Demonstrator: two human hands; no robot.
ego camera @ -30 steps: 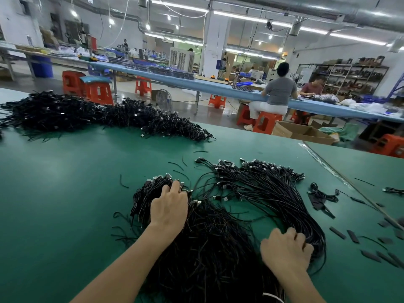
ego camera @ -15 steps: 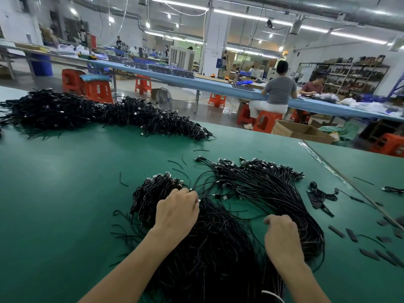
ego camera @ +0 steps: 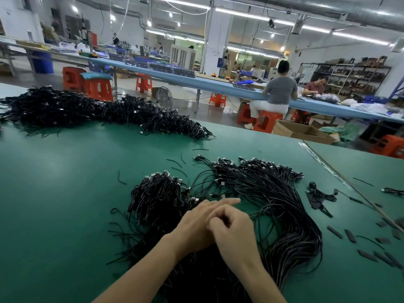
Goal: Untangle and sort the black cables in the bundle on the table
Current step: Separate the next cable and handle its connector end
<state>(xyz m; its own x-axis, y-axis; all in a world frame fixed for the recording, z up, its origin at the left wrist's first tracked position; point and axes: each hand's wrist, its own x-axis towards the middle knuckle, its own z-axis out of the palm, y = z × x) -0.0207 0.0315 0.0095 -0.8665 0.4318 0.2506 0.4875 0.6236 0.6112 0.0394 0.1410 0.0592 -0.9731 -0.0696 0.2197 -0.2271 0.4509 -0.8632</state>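
The bundle of black cables lies on the green table (ego camera: 54, 193) in front of me. Its left part is a tangled clump (ego camera: 157, 193). Its right part fans out in long strands (ego camera: 284, 215) tipped with metal connectors (ego camera: 258, 169). Both hands meet over the middle of the bundle. My left hand (ego camera: 194, 226) lies on the cables with its fingers stretched to the right. My right hand (ego camera: 236, 235) overlaps it, fingers curled at the left hand's fingers. Motion blur hides whether a cable is held.
A long heap of more black cables (ego camera: 87, 112) runs along the table's far left. A small coiled cable (ego camera: 319, 194) and several flat black strips (ego camera: 349, 236) lie to the right, by a taped seam (ego camera: 349, 184). Seated people work at a blue bench (ego camera: 218, 86) behind.
My hands were apart on the bundle, left on the clump and right on the near strands. Both have moved inward and now overlap at the middle.
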